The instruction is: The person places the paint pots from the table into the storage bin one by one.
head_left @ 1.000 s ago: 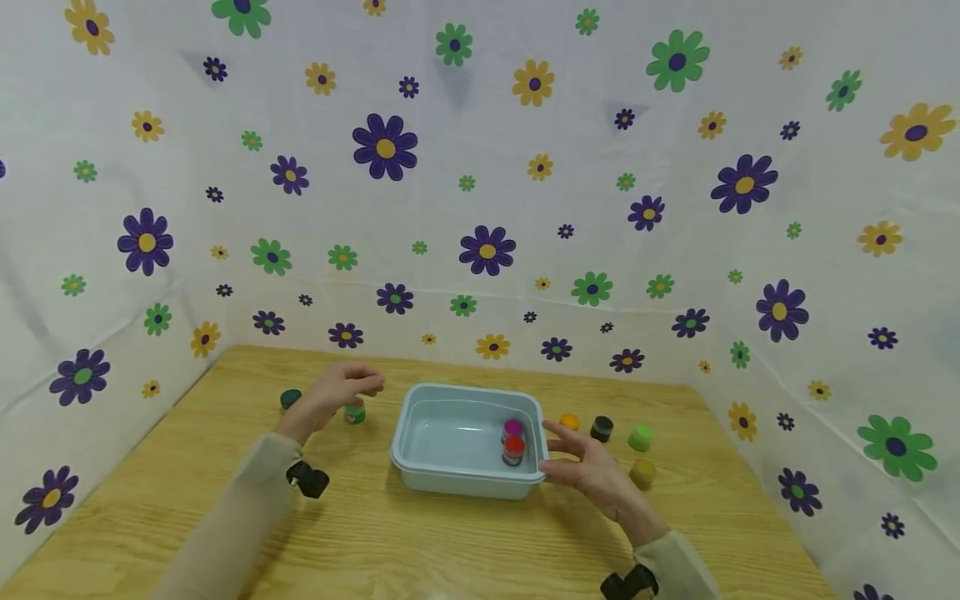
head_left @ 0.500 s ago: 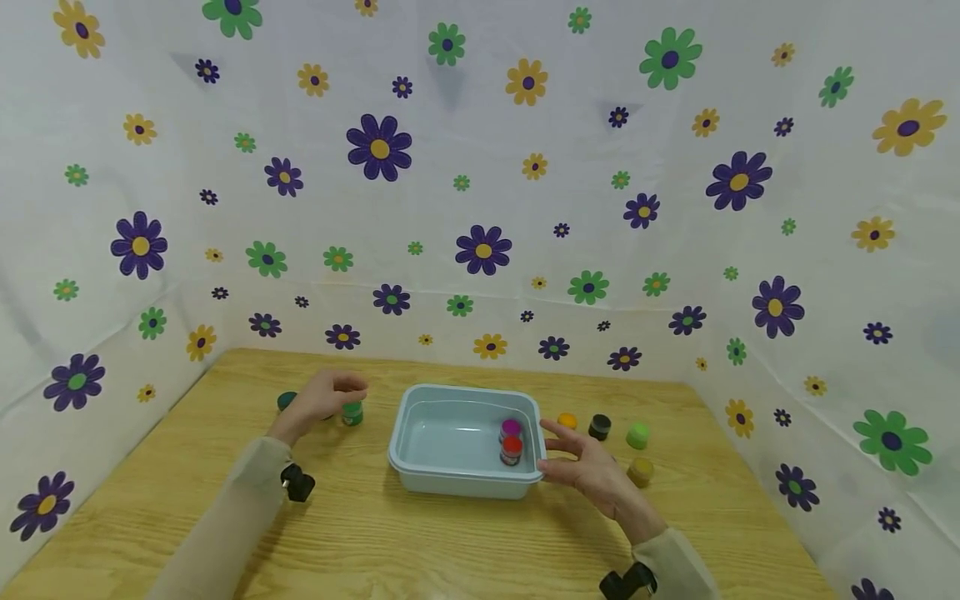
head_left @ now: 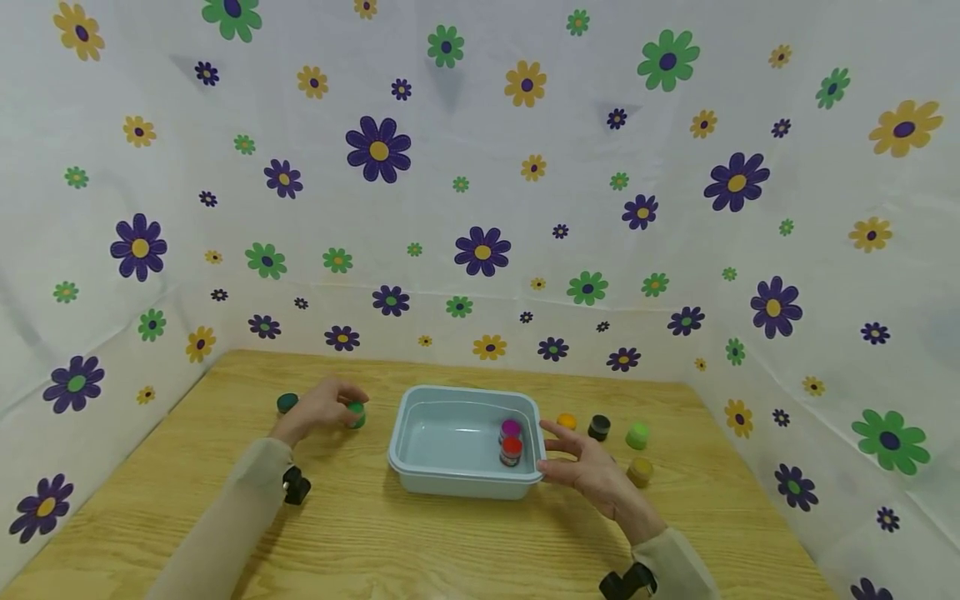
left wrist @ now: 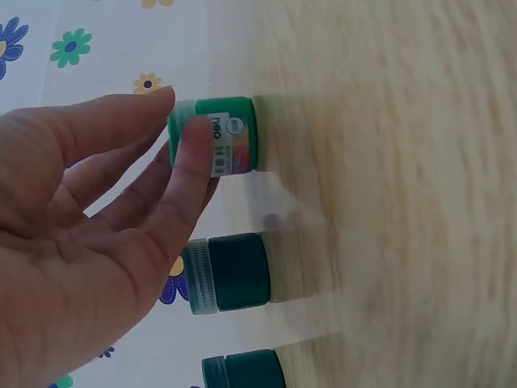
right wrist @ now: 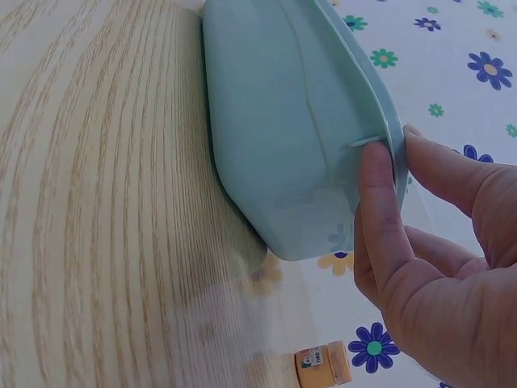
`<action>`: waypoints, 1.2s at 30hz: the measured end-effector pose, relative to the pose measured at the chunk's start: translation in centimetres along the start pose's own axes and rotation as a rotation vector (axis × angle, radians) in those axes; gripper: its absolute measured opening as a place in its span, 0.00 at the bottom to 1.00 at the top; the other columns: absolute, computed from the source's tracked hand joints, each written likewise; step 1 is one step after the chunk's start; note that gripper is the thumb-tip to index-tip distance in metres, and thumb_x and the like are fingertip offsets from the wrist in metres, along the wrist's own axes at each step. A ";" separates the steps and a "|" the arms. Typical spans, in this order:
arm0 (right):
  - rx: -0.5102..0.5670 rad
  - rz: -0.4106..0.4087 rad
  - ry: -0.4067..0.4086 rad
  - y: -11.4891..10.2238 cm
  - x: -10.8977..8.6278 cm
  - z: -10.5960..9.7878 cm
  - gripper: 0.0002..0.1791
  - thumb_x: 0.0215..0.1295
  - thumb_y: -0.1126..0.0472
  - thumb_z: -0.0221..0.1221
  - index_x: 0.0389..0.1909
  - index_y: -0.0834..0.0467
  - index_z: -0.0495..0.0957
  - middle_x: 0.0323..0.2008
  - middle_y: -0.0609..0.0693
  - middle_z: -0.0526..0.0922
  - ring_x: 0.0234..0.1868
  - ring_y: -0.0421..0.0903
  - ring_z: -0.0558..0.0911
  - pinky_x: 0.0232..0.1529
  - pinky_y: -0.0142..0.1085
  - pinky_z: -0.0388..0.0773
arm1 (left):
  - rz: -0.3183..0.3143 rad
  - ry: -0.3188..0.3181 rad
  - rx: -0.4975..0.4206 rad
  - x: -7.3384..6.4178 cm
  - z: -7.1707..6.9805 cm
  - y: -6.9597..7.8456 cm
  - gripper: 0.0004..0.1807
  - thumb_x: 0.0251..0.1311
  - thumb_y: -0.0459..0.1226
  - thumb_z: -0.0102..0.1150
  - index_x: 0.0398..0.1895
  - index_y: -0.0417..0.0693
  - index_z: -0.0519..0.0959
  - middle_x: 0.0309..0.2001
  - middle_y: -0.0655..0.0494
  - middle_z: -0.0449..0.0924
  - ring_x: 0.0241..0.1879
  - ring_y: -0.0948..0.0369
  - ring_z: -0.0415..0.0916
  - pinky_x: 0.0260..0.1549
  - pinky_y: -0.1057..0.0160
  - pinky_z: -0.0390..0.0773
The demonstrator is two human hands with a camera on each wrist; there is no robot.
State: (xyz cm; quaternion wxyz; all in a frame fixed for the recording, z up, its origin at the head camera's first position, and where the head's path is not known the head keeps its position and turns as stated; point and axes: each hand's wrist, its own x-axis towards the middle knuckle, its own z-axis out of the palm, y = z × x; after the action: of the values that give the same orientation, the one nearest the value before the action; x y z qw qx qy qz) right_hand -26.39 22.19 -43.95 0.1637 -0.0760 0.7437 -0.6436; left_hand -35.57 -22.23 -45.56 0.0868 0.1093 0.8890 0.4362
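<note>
Left hand newly round green jar

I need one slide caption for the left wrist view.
A left hand grips a green cylindrical jar near two dark teal jars standing on a wooden table.

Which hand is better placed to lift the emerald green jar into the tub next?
Likely the left hand: it grips the emerald green jar. The right hand holds the tub by the end away from that jar.
</note>
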 end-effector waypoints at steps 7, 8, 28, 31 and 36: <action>-0.001 0.008 0.006 -0.2 0.0 0.1 0.42 0.62 0.63 0.66 0.75 0.57 0.57 0.68 0.71 0.63 0.56 0.55 0.80 0.53 0.42 0.83 | -0.002 -0.018 0.090 0.2 0.3 0.1 0.22 0.53 0.26 0.64 0.54 0.36 0.78 0.56 0.38 0.77 0.56 0.42 0.73 0.56 0.44 0.77; -0.001 0.008 0.007 -0.2 0.0 0.1 0.42 0.62 0.63 0.66 0.75 0.57 0.57 0.67 0.71 0.63 0.56 0.56 0.80 0.53 0.42 0.83 | 0.000 -0.022 0.095 0.2 0.3 0.1 0.22 0.53 0.25 0.64 0.54 0.36 0.78 0.56 0.38 0.77 0.56 0.42 0.73 0.56 0.43 0.76; -0.018 0.007 -0.002 0.0 0.0 -0.2 0.42 0.62 0.61 0.66 0.75 0.56 0.57 0.67 0.69 0.64 0.55 0.51 0.80 0.54 0.42 0.82 | 0.023 -0.046 -0.179 0.3 -0.2 2.8 0.26 0.64 0.32 0.60 0.65 0.34 0.68 0.65 0.32 0.66 0.46 0.53 0.82 0.45 0.53 0.85; -0.017 0.001 -0.005 0.0 0.0 -0.1 0.42 0.62 0.62 0.66 0.75 0.57 0.57 0.67 0.69 0.65 0.55 0.51 0.79 0.54 0.42 0.82 | 0.031 -0.049 -0.201 0.3 -0.1 3.2 0.26 0.65 0.33 0.59 0.65 0.36 0.68 0.66 0.32 0.65 0.47 0.52 0.81 0.44 0.53 0.85; -0.018 -0.010 -0.007 0.1 -0.2 -0.2 0.42 0.62 0.63 0.66 0.75 0.58 0.57 0.66 0.70 0.65 0.55 0.53 0.79 0.54 0.42 0.82 | 0.023 -0.014 -0.248 0.2 0.5 3.9 0.27 0.64 0.35 0.60 0.66 0.38 0.68 0.64 0.34 0.67 0.48 0.50 0.81 0.45 0.53 0.85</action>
State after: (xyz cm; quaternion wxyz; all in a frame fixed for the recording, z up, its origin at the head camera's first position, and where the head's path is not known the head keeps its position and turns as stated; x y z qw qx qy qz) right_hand -26.25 22.41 -43.98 0.1622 -0.0834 0.7484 -0.6377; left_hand -35.15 -19.47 -42.82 0.1007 0.1110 0.8263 0.5430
